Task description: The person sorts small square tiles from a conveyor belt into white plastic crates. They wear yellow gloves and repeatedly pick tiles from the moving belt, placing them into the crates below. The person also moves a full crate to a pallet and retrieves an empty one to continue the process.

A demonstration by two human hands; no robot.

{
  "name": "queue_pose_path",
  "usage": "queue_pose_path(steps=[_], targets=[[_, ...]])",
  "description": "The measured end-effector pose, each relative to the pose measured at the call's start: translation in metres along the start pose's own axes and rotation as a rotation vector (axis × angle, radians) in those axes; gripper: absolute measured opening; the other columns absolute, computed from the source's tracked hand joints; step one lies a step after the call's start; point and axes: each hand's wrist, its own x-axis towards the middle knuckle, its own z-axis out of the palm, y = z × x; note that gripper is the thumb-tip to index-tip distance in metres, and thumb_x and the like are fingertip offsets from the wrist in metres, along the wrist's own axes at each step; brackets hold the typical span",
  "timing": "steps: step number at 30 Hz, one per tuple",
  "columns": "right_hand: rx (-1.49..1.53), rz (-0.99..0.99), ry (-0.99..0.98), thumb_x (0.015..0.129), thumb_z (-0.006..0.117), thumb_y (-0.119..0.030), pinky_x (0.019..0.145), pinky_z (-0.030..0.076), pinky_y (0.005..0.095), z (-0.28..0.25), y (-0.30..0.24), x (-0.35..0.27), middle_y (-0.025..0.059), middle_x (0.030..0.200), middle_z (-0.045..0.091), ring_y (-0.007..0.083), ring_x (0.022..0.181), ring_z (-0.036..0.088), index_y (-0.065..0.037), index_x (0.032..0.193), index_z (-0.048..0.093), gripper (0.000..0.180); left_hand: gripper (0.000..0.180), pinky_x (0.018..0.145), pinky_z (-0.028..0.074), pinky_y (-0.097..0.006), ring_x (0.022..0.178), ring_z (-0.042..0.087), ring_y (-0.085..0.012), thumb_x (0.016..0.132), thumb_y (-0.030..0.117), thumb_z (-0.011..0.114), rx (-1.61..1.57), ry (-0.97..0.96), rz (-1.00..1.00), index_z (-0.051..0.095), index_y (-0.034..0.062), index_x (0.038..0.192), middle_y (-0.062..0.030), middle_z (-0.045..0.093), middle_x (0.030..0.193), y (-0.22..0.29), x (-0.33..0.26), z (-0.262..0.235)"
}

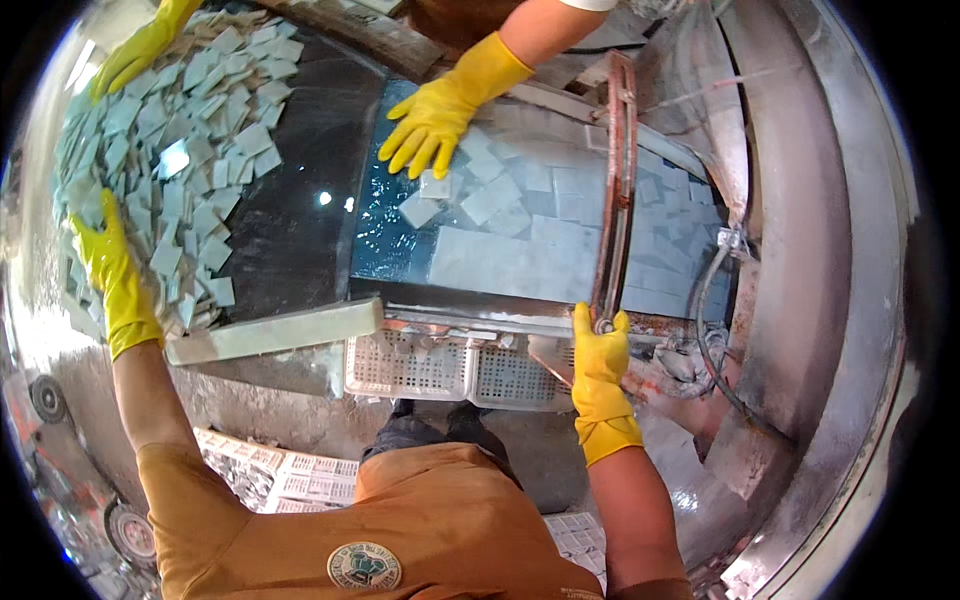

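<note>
My left hand, in a yellow rubber glove, is open, thumb and fingers apart. It lies against the near-left side of a heap of pale greenish square tiles. My right hand, also gloved in yellow, is closed at the near end of a rusty metal bar; its thumb and a finger sit on either side of the bar's end. The bar spans a wet dark conveyor belt. Flat pale tiles and larger slabs lie on the belt, passing under the bar.
Across from me, a co-worker's yellow-gloved hand spreads over the belt; their other hand is beside the heap. A pale rail edges the near side. White perforated baskets stand below. A hose hangs at right.
</note>
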Motion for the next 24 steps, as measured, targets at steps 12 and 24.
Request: queue_pose_path(steps=[12, 24], targets=[[-0.073, -0.013, -0.033, 0.084, 0.083, -0.059, 0.078, 0.055, 0.0471, -0.005, -0.011, 0.005, 0.0177, 0.097, 0.076, 0.0399, 0.086, 0.073, -0.001, 0.112, 0.065, 0.067, 0.081, 0.111, 0.029, -0.078, 0.147, 0.041, -0.0508, 0.088, 0.055, 0.072, 0.635, -0.046, 0.149, 0.048, 0.0278, 0.160, -0.0272, 0.045, 0.161, 0.111, -0.086, 0.023], [-0.040, 0.045, -0.128, 0.084, 0.080, -0.063, 0.081, 0.057, 0.0500, -0.016, -0.014, 0.008, 0.0211, 0.103, 0.078, 0.0438, 0.096, 0.075, -0.002, 0.122, 0.066, 0.074, 0.065, 0.119, 0.042, -0.045, 0.140, 0.056, -0.0389, 0.098, 0.033, 0.077, -0.152, -0.067, 0.274, 0.056, 0.0019, 0.151, -0.0231, 0.058, 0.152, 0.027, -0.088, -0.062]])
